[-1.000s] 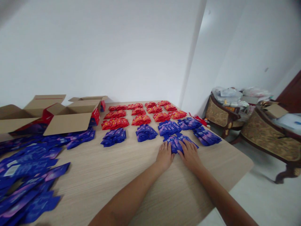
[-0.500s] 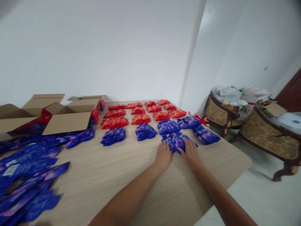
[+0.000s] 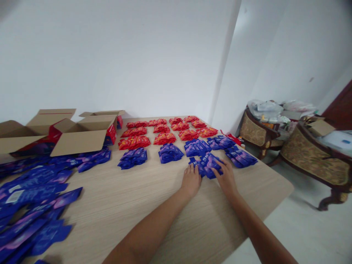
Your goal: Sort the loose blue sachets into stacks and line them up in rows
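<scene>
My left hand (image 3: 191,180) lies on the lower left part of a small group of blue-purple packets (image 3: 209,164), its fingers stretched flat over them. At the group's right side, my right hand (image 3: 226,179) has thumb and fingers closed around the edge of a packet, partly covering it. The packets overlap like a fan and rest on the table. Close beside them lie another blue bundle (image 3: 241,157) on the right, one behind (image 3: 197,147), and one to the left (image 3: 170,153).
Rows of red packet bundles (image 3: 165,138) fill the table's far part. Open cardboard boxes (image 3: 79,141) stand at the left behind a loose heap of blue packets (image 3: 30,198). Beyond the table's right edge (image 3: 275,201) are carved chairs (image 3: 316,156) loaded with bags.
My right hand has shifted slightly right and up, its fingers now gathered at the packet's edge, and more of the front packets shows. My left hand stays almost in place.
</scene>
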{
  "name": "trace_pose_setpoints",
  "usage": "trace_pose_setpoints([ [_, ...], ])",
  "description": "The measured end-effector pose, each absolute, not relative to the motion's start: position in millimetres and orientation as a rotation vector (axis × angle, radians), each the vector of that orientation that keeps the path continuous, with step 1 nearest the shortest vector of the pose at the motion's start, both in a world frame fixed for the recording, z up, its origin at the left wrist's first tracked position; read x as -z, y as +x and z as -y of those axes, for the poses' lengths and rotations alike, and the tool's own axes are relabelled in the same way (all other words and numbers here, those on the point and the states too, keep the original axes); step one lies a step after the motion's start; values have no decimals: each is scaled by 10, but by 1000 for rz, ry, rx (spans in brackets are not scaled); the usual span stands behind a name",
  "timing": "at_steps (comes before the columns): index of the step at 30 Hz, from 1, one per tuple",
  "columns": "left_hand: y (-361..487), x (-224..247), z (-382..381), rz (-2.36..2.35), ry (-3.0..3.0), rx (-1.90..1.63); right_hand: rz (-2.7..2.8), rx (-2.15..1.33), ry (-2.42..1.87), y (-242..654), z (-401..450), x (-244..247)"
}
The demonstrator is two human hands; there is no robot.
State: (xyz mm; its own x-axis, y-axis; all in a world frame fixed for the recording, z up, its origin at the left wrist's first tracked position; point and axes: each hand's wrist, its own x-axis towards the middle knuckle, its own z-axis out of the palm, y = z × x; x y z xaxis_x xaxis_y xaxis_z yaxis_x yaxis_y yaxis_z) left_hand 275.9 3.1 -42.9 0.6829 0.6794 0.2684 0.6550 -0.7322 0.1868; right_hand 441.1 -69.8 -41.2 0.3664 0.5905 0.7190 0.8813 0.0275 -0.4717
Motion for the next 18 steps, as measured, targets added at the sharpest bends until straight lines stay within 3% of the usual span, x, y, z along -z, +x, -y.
trace_pose_setpoints([
  [18,3059,314,82,-905,2712,-817,1000,330,-1664,4621,807,446],
])
